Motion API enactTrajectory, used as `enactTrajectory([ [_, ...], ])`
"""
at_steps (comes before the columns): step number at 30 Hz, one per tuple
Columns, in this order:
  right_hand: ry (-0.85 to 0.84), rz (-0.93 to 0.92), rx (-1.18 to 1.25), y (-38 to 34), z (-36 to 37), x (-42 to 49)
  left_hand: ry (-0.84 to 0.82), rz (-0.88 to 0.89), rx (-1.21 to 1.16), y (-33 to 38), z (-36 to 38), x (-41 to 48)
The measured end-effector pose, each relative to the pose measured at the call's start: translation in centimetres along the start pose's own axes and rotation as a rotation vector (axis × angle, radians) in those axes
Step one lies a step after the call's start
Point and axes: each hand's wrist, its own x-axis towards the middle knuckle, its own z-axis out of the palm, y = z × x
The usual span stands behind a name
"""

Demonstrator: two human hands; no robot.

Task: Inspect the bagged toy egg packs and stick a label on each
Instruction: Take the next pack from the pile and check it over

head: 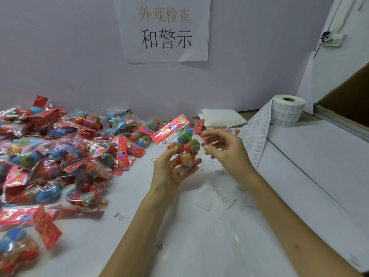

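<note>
Here, at the far left, a heap of clear plastic toy egg packs (60,152) with red flowered header cards sprawls over the white table (299,176), running from the near edge back to the pale wall. The eggs inside are mostly red and blue, with printed bands round them.

Just right of the heap, the left hand (171,170) is raised above the table, palm up. Its fingers curl beneath one clear bag of red, blue and green toy eggs (183,144), and the thumb presses on the near side. The bag's red flowered header card (169,129) tilts up and away to the left.

On the wall above hangs a white paper sign (163,29) with Chinese characters, the upper row gold and the lower black.

The right hand (225,150) is just beside the held bag, its fingers loosely bent and its thumb and forefinger pointing at the bag's right edge. Whether they pinch the clear film or a label cannot be told.

Behind that hand lies a folded white cloth (221,117). Farther right, a long white strip of small printed labels (253,136) trails down across the table from a white label roll (287,110) standing on end near the wall. At the far right is a brown cardboard box (347,100), with a white wall socket (333,40) above it.
</note>
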Motion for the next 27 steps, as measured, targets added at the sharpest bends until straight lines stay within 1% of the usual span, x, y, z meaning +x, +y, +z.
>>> enactTrajectory([
  [3, 0.021, 0.035, 0.015, -0.1, -0.1, 0.0, -0.032, 0.035, 0.087, -0.1, 0.1, 0.0],
  [6, 0.045, 0.112, 0.098, -0.3, -0.2, 0.1, -0.063, 0.075, 0.14, -0.3, 0.1, 0.1],
  [9, 0.039, 0.271, 0.196, -0.5, -0.5, 0.1, -0.09, 0.074, 0.155, -0.5, 0.1, -0.1],
  [11, -0.005, 0.382, 0.265, -0.5, -0.8, 0.2, -0.1, 0.076, 0.172, -0.6, 0.2, -0.1],
  [13, -0.046, 0.443, 0.339, -0.5, -1.0, 0.2, -0.118, 0.089, 0.189, -0.7, 0.3, -0.2],
  [17, -0.077, 0.481, 0.437, -0.4, -1.4, 0.4, -0.158, 0.09, 0.194, -0.5, 0.4, -0.4],
  [27, -0.08, 0.419, 0.316, -0.1, -1.3, 0.5, -0.209, 0.03, 0.152, -0.5, 0.3, -0.3],
])
